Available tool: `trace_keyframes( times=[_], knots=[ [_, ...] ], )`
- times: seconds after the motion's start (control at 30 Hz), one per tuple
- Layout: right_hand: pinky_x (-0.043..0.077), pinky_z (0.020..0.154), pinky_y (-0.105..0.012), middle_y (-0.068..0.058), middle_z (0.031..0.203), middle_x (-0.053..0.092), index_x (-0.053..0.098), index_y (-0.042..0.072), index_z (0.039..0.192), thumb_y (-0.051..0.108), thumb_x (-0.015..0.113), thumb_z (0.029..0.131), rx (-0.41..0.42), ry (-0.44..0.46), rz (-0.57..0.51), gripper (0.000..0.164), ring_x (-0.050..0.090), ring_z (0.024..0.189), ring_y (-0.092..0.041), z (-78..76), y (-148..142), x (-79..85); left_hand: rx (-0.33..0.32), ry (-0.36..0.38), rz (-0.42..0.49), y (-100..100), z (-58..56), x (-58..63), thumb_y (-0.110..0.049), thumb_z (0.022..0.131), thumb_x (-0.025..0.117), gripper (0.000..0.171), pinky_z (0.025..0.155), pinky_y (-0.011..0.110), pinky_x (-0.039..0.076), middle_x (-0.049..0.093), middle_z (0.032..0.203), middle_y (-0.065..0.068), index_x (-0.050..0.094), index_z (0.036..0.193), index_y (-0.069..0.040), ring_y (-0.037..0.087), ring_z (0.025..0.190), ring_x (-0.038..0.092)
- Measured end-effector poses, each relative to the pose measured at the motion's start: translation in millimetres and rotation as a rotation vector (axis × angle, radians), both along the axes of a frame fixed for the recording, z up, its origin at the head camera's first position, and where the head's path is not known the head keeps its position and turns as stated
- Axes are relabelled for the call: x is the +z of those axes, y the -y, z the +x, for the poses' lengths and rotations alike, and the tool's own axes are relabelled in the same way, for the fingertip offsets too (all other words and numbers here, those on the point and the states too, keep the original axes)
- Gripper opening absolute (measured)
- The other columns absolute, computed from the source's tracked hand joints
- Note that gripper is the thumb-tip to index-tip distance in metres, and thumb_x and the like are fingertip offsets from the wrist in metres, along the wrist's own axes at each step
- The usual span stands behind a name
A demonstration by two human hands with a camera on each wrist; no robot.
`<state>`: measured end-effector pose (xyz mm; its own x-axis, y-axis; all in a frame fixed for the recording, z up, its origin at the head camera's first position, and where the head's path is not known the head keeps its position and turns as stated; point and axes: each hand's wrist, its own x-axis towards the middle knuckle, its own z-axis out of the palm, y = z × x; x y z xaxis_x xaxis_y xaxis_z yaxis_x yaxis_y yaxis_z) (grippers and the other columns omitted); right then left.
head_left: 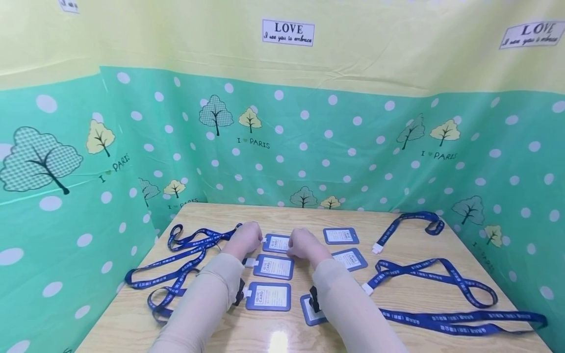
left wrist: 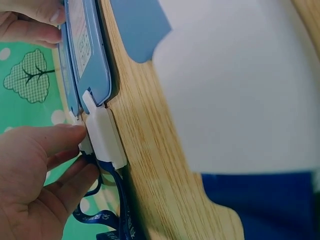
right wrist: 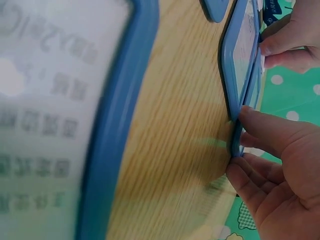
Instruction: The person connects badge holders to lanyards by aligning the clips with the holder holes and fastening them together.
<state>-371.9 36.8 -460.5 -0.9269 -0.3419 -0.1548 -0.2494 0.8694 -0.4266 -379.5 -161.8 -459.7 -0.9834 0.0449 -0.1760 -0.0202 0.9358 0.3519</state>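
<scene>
My left hand (head_left: 248, 240) pinches the white clip (left wrist: 86, 142) of a blue lanyard at the left end of the farthest blue ID card holder (head_left: 278, 243). At that holder's right end my right hand (head_left: 305, 244) grips the edge between thumb and fingers, as the right wrist view shows. Nearer me in the same column lie a second card holder (head_left: 274, 267) and a third card holder (head_left: 268, 297), each joined at its left side to a white clip. Their printed cards face up. My left forearm hides part of the lanyards.
Blue lanyards (head_left: 190, 245) lie looped at the left. On the right are a far card holder (head_left: 341, 236), a tilted holder (head_left: 353, 260) and one holder (head_left: 312, 318) partly under my right arm. Several more lanyards (head_left: 459, 279) spread along the right side. A patterned curtain (head_left: 309, 147) surrounds the wooden table (head_left: 220, 338).
</scene>
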Motion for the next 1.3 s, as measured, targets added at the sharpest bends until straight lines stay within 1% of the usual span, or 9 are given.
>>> trace_keyframes(
  times=[0.17,0.5,0.73,1.0,1.2,1.3],
  knots=[
    [0.055,0.072,-0.032,0.0,0.076,0.067,0.077,0.01,0.087,0.018,0.082,0.087,0.003,-0.005,0.0,0.01,0.062,0.069,-0.016,0.8,0.0,0.8,0.009,0.01,-0.001,-0.6,-0.1,0.3,-0.006,0.097,0.066,0.015,0.097,0.047,0.054,0.069,0.114,0.011,0.077,0.107,-0.007,0.032,0.11,0.064],
    [0.054,0.069,-0.032,-0.002,0.076,0.066,0.076,0.009,0.084,0.016,0.082,0.085,-0.026,-0.002,-0.011,0.01,0.061,0.068,-0.017,-2.4,3.3,-2.1,0.025,0.01,0.007,0.4,-2.0,-0.9,-0.006,0.097,0.065,0.017,0.098,0.047,0.054,0.069,0.116,0.011,0.077,0.109,-0.008,0.032,0.111,0.064],
    [0.054,0.068,-0.033,-0.002,0.076,0.065,0.075,0.01,0.084,0.016,0.082,0.085,-0.048,-0.002,-0.018,0.009,0.061,0.068,-0.018,-2.6,7.0,-4.8,0.026,0.012,0.008,1.1,-1.4,-1.0,-0.005,0.097,0.064,0.017,0.098,0.048,0.053,0.069,0.116,0.01,0.078,0.108,-0.008,0.032,0.112,0.064],
    [0.054,0.065,-0.031,-0.001,0.072,0.063,0.072,0.009,0.081,0.014,0.082,0.084,-0.059,-0.018,-0.003,0.011,0.061,0.066,-0.016,-1.8,8.6,-4.2,0.027,0.006,0.011,-1.2,-1.9,-1.2,-0.005,0.098,0.064,0.018,0.099,0.048,0.053,0.069,0.115,0.01,0.077,0.109,-0.009,0.032,0.111,0.064],
    [0.057,0.075,-0.033,-0.002,0.077,0.064,0.072,0.008,0.09,0.017,0.084,0.084,-0.05,-0.035,0.02,0.016,0.061,0.07,-0.017,3.5,10.1,0.9,0.035,0.004,0.011,-1.8,-2.7,-0.8,-0.004,0.097,0.064,0.016,0.099,0.049,0.053,0.069,0.115,0.011,0.077,0.107,-0.008,0.033,0.112,0.063],
    [0.058,0.076,-0.034,-0.002,0.078,0.063,0.072,0.007,0.093,0.017,0.084,0.084,-0.052,-0.028,0.024,0.018,0.061,0.07,-0.017,6.4,10.4,3.2,0.034,0.002,0.015,-1.7,-1.7,-1.3,-0.004,0.097,0.065,0.015,0.1,0.048,0.052,0.069,0.114,0.011,0.077,0.105,-0.008,0.033,0.112,0.063]
  ],
)
